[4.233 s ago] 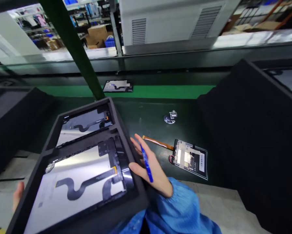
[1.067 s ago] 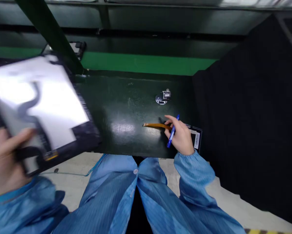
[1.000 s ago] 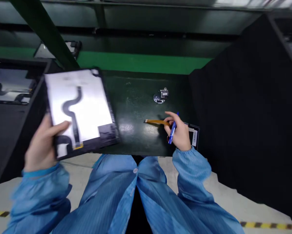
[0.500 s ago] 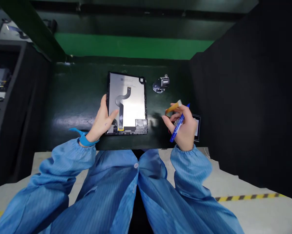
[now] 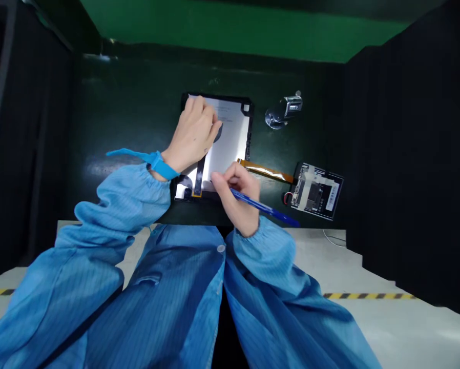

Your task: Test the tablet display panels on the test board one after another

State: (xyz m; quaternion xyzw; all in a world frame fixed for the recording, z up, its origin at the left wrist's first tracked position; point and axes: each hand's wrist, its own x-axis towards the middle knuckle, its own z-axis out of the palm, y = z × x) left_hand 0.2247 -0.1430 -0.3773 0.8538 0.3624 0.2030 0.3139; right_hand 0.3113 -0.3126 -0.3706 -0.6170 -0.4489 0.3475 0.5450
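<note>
A tablet-size display panel (image 5: 233, 130) with a silvery back and black frame lies on the dark green bench top. My left hand (image 5: 193, 134) reaches over its upper left part, fingers curled and pressed together; what they hold, if anything, is hidden. Below that hand a black ribbon cable (image 5: 200, 177) runs down the panel. Over the panel's lower right edge, my right hand (image 5: 239, 197) is closed with a blue pen (image 5: 268, 209) in it. An orange flex cable (image 5: 268, 171) stretches from beside the right index finger to a small taped circuit unit (image 5: 316, 190).
A shiny metal device on a round base (image 5: 284, 110) stands right of the panel. Dark partitions rise on the left (image 5: 34, 143) and right (image 5: 402, 169). A blue strap (image 5: 161, 165) circles my left wrist, its loose tail pointing left.
My left hand has moved from the panel's left edge to over its upper part. My right hand has moved left to the panel, the orange flex cable now stretched out. The camera view has shifted.
</note>
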